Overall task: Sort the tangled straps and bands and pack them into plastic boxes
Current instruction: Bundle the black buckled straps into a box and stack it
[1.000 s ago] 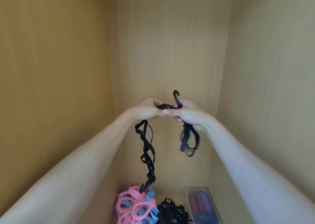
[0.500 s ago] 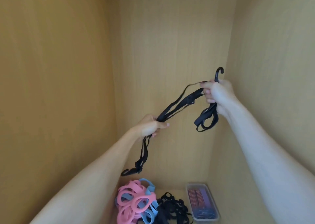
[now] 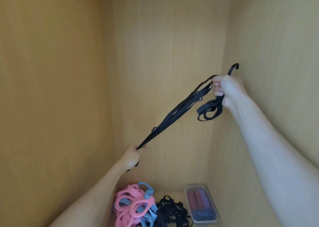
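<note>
While both my hands pull it tight, the black strap (image 3: pixel 174 116) slants through the air, well above the plastic box (image 3: pixel 195 186).

It is thin and flat, bunched into several strands, with two small sliders along it and a curved hook (image 3: pixel 233 68) poking up past my right hand (image 3: pixel 227 90). That hand's fingers are curled round the upper end, high above the box, with loose loops dangling under the fist. My left hand (image 3: pixel 132 157) is clenched on the lower end, up and left of the box. Just left of the box lies a tangled black pile (image 3: pixel 172 209), then pink and blue bands (image 3: pixel 134 204).
</note>
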### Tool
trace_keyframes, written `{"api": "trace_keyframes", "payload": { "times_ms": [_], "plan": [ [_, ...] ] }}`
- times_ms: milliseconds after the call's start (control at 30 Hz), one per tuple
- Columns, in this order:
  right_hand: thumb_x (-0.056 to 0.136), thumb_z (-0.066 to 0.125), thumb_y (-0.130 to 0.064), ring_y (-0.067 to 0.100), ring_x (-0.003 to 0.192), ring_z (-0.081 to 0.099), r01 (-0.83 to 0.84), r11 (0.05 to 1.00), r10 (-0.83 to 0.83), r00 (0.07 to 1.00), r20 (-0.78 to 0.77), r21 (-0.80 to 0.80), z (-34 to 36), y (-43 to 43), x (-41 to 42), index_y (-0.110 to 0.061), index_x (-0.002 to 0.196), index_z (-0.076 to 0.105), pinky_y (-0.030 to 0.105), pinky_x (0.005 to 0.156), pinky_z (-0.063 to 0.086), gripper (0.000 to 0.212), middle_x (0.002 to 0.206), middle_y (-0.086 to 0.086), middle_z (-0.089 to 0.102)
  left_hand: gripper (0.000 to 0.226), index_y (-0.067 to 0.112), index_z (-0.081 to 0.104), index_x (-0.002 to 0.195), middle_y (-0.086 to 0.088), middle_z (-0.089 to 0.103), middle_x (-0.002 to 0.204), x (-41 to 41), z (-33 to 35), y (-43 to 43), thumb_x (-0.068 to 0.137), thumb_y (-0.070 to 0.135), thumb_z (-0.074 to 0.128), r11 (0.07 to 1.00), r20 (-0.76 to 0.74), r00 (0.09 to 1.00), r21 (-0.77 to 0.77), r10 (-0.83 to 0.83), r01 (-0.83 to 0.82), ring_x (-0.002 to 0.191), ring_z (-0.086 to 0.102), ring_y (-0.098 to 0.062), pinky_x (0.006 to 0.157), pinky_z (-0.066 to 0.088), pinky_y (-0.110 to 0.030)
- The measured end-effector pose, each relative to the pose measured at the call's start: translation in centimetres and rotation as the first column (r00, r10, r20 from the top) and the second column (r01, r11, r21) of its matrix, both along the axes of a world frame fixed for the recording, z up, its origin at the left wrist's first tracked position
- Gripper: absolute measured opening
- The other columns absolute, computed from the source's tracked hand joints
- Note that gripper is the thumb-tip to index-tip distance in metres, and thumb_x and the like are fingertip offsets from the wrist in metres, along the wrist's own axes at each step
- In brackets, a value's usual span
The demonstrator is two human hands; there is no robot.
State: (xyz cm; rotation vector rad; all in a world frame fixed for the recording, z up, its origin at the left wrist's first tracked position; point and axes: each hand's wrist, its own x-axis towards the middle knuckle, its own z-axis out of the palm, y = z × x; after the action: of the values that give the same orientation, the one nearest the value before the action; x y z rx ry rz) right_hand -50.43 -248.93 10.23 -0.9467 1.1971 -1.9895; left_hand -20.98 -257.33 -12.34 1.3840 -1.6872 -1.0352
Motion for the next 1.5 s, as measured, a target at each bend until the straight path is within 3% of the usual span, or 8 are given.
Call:
{"api": "trace_keyframes", "payload": {
  "times_ms": [267,433,633,800,1000,1333,1400,1500],
  "plan": [
    [0.082,0.056,0.011,0.009,0.038,0.029,0.042,0.997,-0.037,0.996,0.085,-0.058,1.2,1.1,0.4,-0.015,0.074,0.040,0.021,0.039,0.021,0.031,0.052,0.000,0.041,0.046,0.021,0.044,0.059,0.010,0.036,0.037,1.5,-4.7,-0.9,0.103,0.023,0.054,0.988,0.111,0.992,-0.149,0.051,-0.035,0.034,0.028,-0.004,0.038,0.022,-0.020],
    [0.076,0.057,0.012,0.010,0.040,0.032,0.110,0.985,-0.088,0.983,0.161,-0.135,3.0,2.4,-0.1,-0.014,0.075,0.040,0.022,0.042,0.020,0.031,0.055,0.001,0.041,0.042,0.020,0.044,0.062,0.008,0.036,0.040,2.9,-7.0,-0.7,0.103,0.019,0.050,0.991,0.139,0.984,-0.086,0.111,-0.099,0.038,0.027,-0.005,0.041,0.026,-0.023],
    [0.080,0.063,0.003,0.011,0.046,0.032,0.041,0.994,-0.062,0.973,-0.220,-0.099,0.3,1.7,1.7,-0.021,0.077,0.039,0.021,0.041,0.025,0.035,0.061,-0.001,0.041,0.046,0.022,0.038,0.060,0.011,0.030,0.040,0.6,-2.8,-0.8,0.103,0.026,0.054,0.993,0.079,0.995,-0.103,0.060,-0.052,0.036,0.024,-0.006,0.037,0.021,-0.021],
    [0.081,0.057,0.007,0.009,0.046,0.030,0.047,0.993,-0.055,0.996,-0.074,-0.107,0.1,1.7,0.1,-0.020,0.074,0.036,0.023,0.043,0.017,0.035,0.061,0.000,0.039,0.049,0.018,0.054,0.056,-0.002,0.056,0.042,0.7,-2.1,-0.9,0.102,0.032,0.053,0.993,0.068,0.997,-0.115,0.038,-0.030,0.037,0.043,-0.010,0.042,0.036,-0.018],
    [0.079,0.059,0.009,0.008,0.038,0.031,0.104,0.991,-0.100,0.993,0.061,-0.084,1.0,1.7,-0.7,-0.008,0.100,0.052,0.020,0.039,0.020,0.028,0.064,0.004,0.042,0.036,0.033,0.051,0.046,0.009,0.034,0.041,0.6,-2.0,-0.4,0.080,0.044,0.058,0.966,0.185,0.980,-0.257,0.074,-0.024,0.042,0.029,-0.014,0.046,0.024,-0.027],
    [0.076,0.063,0.012,0.008,0.044,0.037,0.092,0.978,-0.080,0.994,0.070,-0.186,3.7,3.1,0.8,-0.009,0.083,0.048,0.022,0.040,0.025,0.027,0.079,0.014,0.063,0.035,0.019,0.043,0.057,0.006,0.037,0.043,3.1,-7.1,-0.7,0.088,0.015,0.058,0.969,0.179,0.964,-0.186,0.196,-0.163,0.046,0.031,-0.014,0.047,0.030,-0.028],
    [0.077,0.065,0.011,0.008,0.045,0.040,0.088,0.973,-0.091,0.996,-0.001,-0.214,4.2,3.2,1.3,-0.010,0.083,0.050,0.022,0.041,0.028,0.026,0.076,0.011,0.066,0.036,0.020,0.042,0.059,0.007,0.035,0.045,2.3,-6.7,-0.4,0.091,0.010,0.055,0.976,0.156,0.970,-0.141,0.187,-0.166,0.050,0.030,-0.016,0.050,0.029,-0.029],
    [0.082,0.072,-0.001,0.011,0.054,0.046,0.069,0.990,-0.107,0.933,-0.345,-0.120,2.8,2.5,1.8,-0.018,0.082,0.047,0.025,0.047,0.036,0.030,0.077,0.004,0.054,0.032,0.017,0.046,0.065,0.008,0.036,0.049,0.8,-4.9,-0.4,0.094,0.012,0.057,0.988,0.156,0.976,-0.043,0.152,-0.147,0.049,0.031,-0.018,0.048,0.031,-0.026]
  ]
}}
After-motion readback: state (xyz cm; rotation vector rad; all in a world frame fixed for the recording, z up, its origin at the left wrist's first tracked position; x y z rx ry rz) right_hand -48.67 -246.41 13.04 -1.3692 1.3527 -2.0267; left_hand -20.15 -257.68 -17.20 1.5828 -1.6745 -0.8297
